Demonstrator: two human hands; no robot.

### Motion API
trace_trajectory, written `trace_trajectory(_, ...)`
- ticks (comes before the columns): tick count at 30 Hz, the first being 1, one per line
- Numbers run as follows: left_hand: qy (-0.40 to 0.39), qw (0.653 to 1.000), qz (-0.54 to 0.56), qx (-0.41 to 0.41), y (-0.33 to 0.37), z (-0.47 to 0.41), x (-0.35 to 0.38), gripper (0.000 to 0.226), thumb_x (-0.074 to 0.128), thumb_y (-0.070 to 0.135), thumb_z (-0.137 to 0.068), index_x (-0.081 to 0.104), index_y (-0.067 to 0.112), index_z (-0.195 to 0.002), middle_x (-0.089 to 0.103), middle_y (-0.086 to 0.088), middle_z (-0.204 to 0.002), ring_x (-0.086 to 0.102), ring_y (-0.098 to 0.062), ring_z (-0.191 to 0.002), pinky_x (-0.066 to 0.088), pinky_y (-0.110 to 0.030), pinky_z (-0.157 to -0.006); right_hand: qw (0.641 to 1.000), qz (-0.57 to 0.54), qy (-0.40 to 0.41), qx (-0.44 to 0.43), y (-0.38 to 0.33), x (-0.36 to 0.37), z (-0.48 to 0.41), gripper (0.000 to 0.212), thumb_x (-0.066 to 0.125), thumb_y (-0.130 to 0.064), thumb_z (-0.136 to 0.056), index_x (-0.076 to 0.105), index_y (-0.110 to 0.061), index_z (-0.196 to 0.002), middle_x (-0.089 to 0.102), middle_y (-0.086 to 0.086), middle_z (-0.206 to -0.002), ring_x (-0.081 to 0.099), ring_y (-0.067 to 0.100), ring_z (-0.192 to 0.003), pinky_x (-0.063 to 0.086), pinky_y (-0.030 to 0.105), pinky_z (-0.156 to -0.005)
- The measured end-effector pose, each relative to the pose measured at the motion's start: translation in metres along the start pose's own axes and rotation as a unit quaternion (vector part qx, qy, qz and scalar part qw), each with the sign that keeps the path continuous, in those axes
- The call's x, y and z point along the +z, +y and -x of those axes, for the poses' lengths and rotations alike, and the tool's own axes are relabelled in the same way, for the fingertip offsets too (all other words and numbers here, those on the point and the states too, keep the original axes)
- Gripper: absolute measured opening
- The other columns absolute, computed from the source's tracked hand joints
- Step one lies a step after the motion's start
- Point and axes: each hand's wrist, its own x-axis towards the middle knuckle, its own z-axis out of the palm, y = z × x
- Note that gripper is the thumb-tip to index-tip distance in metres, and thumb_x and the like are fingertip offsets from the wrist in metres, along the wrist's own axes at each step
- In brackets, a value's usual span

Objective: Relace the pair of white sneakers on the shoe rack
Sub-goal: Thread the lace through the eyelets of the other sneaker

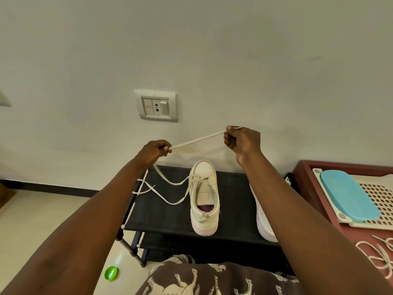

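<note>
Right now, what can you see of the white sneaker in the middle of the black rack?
The white sneaker stands upright on the rack's top shelf, toe to the wall, heel toward the camera. Off-white, leather-like upper, pale pink sole. Only the eyelets nearest the toe are laced; its lace trails left, up into the left hand.

The person's arms are bare along all that shows, entering from 7 and 5 o'clock and ending in the left hand (154,151) and right hand (242,141). At 6 o'clock, along the bottom edge, a dark brown garment (212,277) is printed all over with cream-white four-legged animal figures, its cloth loosely creased.
</note>
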Motion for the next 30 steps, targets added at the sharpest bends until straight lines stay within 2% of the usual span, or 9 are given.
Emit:
trace_trajectory(5, -0.003, 0.995, -0.079, -0.064, -0.023, -0.008, 0.001, 0.02, 0.041, 0.005, -0.098, 0.061, 0.007, -0.095, 0.062, -0.011, -0.097, 0.051, -0.02, -0.091, 0.037, -0.025, -0.071, 0.985, 0.161, -0.024, -0.055, 0.017, -0.006, -0.011, 0.011, 0.063, 0.002, -0.084, 0.066, -0.006, -0.077, 0.062, 0.007, -0.072, 0.058, 0.013, -0.06, 0.056, 0.02, -0.058)
trace_trajectory(8, -0.035, 0.979, -0.179, -0.093, -0.027, -0.01, 0.005, 0.027, 0.044, 0.013, -0.098, 0.063, 0.005, -0.115, 0.059, -0.01, -0.124, 0.052, -0.024, -0.113, 0.037, -0.024, -0.087, 0.97, 0.231, -0.038, -0.064, 0.033, -0.009, -0.012, 0.015, 0.07, 0.005, -0.078, 0.062, -0.007, -0.073, 0.066, 0.01, -0.071, 0.062, 0.017, -0.055, 0.056, 0.022, -0.055)
trace_trajectory(11, -0.003, 0.995, -0.094, -0.035, -0.008, -0.006, 0.021, 0.035, 0.048, 0.031, -0.097, 0.058, 0.019, -0.128, 0.053, -0.002, -0.136, 0.046, -0.02, -0.127, 0.034, -0.028, -0.103, 0.959, 0.262, -0.084, -0.063, 0.052, -0.005, -0.015, 0.017, 0.073, 0.004, -0.075, 0.061, -0.007, -0.071, 0.069, 0.015, -0.074, 0.065, 0.019, -0.055, 0.057, 0.025, -0.057)
trace_trajectory(15, -0.056, 0.992, 0.114, 0.009, 0.02, -0.001, 0.063, 0.029, 0.057, 0.022, -0.092, 0.065, 0.015, -0.118, 0.066, -0.002, -0.117, 0.058, -0.009, -0.111, 0.039, -0.022, -0.095, 0.938, 0.302, -0.126, -0.114, 0.069, 0.002, -0.018, 0.011, 0.079, -0.004, -0.069, 0.069, -0.008, -0.071, 0.067, 0.001, -0.07, 0.064, 0.013, -0.066, 0.054, 0.024, -0.066)
trace_trajectory(19, -0.031, 0.976, 0.215, 0.001, 0.012, -0.003, 0.082, 0.016, 0.06, 0.007, -0.088, 0.069, 0.007, -0.102, 0.071, 0.003, -0.075, 0.066, -0.004, -0.071, 0.051, -0.017, -0.076, 0.933, 0.315, -0.116, -0.133, 0.077, -0.001, -0.022, 0.008, 0.077, -0.003, -0.07, 0.071, -0.007, -0.074, 0.066, -0.003, -0.069, 0.062, 0.009, -0.067, 0.051, 0.019, -0.069)
trace_trajectory(21, -0.048, 0.98, 0.191, -0.006, 0.008, -0.008, 0.086, 0.01, 0.062, 0.005, -0.087, 0.07, 0.008, -0.091, 0.069, 0.003, -0.07, 0.063, -0.003, -0.063, 0.051, -0.017, -0.071, 0.931, 0.323, -0.114, -0.126, 0.083, -0.009, -0.026, 0.01, 0.078, -0.005, -0.071, 0.073, -0.007, -0.079, 0.069, 0.0, -0.074, 0.064, 0.009, -0.07, 0.052, 0.018, -0.071)
trace_trajectory(24, -0.052, 0.995, 0.08, -0.042, 0.003, -0.013, 0.085, 0.005, 0.066, 0.007, -0.084, 0.069, 0.012, -0.083, 0.067, 0.001, -0.07, 0.06, -0.005, -0.06, 0.048, -0.024, -0.072, 0.921, 0.369, -0.067, -0.109, 0.094, -0.02, -0.028, 0.016, 0.078, -0.01, -0.073, 0.073, -0.007, -0.088, 0.071, 0.005, -0.083, 0.067, 0.017, -0.078, 0.055, 0.029, -0.078)
trace_trajectory(27, -0.041, 0.996, -0.013, -0.073, 0.006, -0.014, 0.085, 0.004, 0.068, 0.011, -0.083, 0.071, 0.01, -0.085, 0.065, 0.002, -0.069, 0.056, -0.004, -0.058, 0.043, -0.018, -0.062, 0.847, 0.521, -0.064, -0.082, 0.106, -0.024, -0.022, 0.028, 0.074, -0.029, -0.078, 0.071, -0.008, -0.095, 0.069, 0.005, -0.09, 0.063, 0.018, -0.08, 0.048, 0.027, -0.071)
trace_trajectory(30, -0.073, 0.992, -0.06, -0.085, 0.012, -0.012, 0.094, 0.01, 0.066, 0.01, -0.082, 0.073, 0.008, -0.089, 0.064, 0.001, -0.078, 0.053, -0.006, -0.067, 0.039, -0.02, -0.064, 0.821, 0.563, -0.094, -0.031, 0.122, -0.018, -0.019, 0.05, 0.073, -0.042, -0.074, 0.064, -0.007, -0.11, 0.065, 0.009, -0.103, 0.062, 0.023, -0.092, 0.047, 0.027, -0.069)
